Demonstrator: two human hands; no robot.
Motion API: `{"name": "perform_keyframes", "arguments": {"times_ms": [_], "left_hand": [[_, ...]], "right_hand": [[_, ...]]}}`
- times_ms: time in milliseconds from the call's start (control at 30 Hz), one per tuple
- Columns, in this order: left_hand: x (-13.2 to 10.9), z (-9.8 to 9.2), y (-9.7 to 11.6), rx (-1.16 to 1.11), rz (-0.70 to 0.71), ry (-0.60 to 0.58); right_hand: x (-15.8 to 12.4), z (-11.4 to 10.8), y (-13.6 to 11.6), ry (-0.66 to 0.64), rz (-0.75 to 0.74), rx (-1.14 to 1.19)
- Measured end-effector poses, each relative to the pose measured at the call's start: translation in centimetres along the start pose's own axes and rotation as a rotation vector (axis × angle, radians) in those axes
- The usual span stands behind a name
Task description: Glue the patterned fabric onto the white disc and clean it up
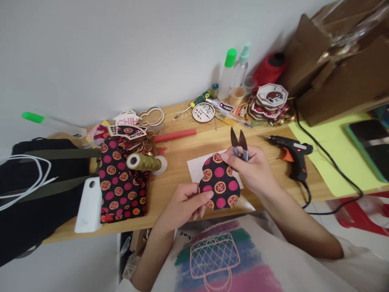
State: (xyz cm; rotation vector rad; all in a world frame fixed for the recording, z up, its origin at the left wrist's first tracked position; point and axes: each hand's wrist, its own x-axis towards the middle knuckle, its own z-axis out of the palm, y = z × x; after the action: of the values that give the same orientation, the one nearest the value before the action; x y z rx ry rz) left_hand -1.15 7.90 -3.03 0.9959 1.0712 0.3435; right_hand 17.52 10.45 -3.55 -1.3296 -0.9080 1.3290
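My left hand pinches the lower left edge of a black fabric piece printed with pink and orange circles, cut to a rounded gourd-like shape. My right hand touches the fabric's upper right edge and grips small thread snips, whose two dark blades point up and stand slightly apart. Both hands hover just above the wooden table, over a white paper sheet.
A black glue gun with its cord lies right of my hands. More of the same fabric, a gold thread spool, wooden cutouts and a white power bank sit left. Bottles, glue tube and cardboard boxes stand behind.
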Motion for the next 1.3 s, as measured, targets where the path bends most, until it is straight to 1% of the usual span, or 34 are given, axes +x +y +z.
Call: {"name": "perform_keyframes", "arguments": {"times_ms": [67,167,233,300,367,467,533,633,700,767,800,833,867,900,933,967,1033,1133,1233,1300], "left_hand": [[0.0,-0.1,0.0,0.009,0.014,0.006],[0.2,-0.1,0.0,0.011,0.025,0.018],[0.3,-0.2,0.1,-0.016,0.021,0.033],[0.5,-0.2,0.0,-0.06,0.026,0.059],[0.7,-0.2,-0.1,-0.098,0.036,0.089],[1.0,0.0,-0.2,-0.144,0.037,0.13],[1.3,0.1,-0.2,-0.17,0.024,0.139],[1.7,0.0,0.2,-0.228,0.029,0.142],[2.1,-0.2,0.6,-0.315,0.044,0.108],[2.5,-0.6,0.9,-0.425,0.036,0.02],[2.6,-0.8,1.1,-0.472,0.029,-0.016],[2.8,-1.0,1.3,-0.507,0.029,-0.025],[2.9,-1.1,1.4,-0.53,0.035,-0.003],[3.1,-1.2,1.5,-0.533,0.054,0.041],[3.2,-1.2,1.6,-0.517,0.092,0.114],[3.2,-1.3,1.6,-0.476,0.118,0.16],[3.4,-1.3,1.7,-0.378,0.229,0.239],[3.6,-1.2,1.6,-0.289,0.415,0.301],[3.8,-0.9,1.4,-0.297,0.549,0.367],[3.9,-0.6,1.4,-0.327,0.631,0.45]], "right_hand": [[0.0,0.0,-0.2,-0.031,0.033,0.022],[0.1,-0.1,-0.3,-0.091,0.127,0.116],[0.1,-0.2,-0.3,-0.127,0.183,0.179],[0.2,-0.2,-0.2,-0.156,0.207,0.208],[0.2,-0.2,0.0,-0.169,0.221,0.214],[0.3,-0.2,0.3,-0.137,0.248,0.214],[0.4,-0.3,0.5,-0.101,0.223,0.201],[0.7,-0.5,0.5,-0.052,0.128,0.139],[0.8,-0.8,0.2,-0.051,0.083,0.085],[0.8,-1.1,-0.3,-0.111,0.055,0.024],[0.7,-1.3,-0.7,-0.172,0.047,-0.013],[0.6,-1.4,-1.0,-0.243,0.041,-0.047],[0.6,-1.6,-1.2,-0.313,0.04,-0.076],[0.5,-1.7,-1.4,-0.374,0.044,-0.097],[0.4,-1.9,-1.5,-0.412,0.045,-0.105],[0.3,-2.2,-1.5,-0.427,0.045,-0.104],[0.1,-2.9,-1.2,-0.407,0.037,-0.088],[-0.4,-4.1,-0.5,-0.335,0.041,-0.068],[-1.4,-4.8,-0.2,-0.27,0.046,-0.163],[-2.3,-4.6,-0.3,-0.272,0.043,-0.228]]}}
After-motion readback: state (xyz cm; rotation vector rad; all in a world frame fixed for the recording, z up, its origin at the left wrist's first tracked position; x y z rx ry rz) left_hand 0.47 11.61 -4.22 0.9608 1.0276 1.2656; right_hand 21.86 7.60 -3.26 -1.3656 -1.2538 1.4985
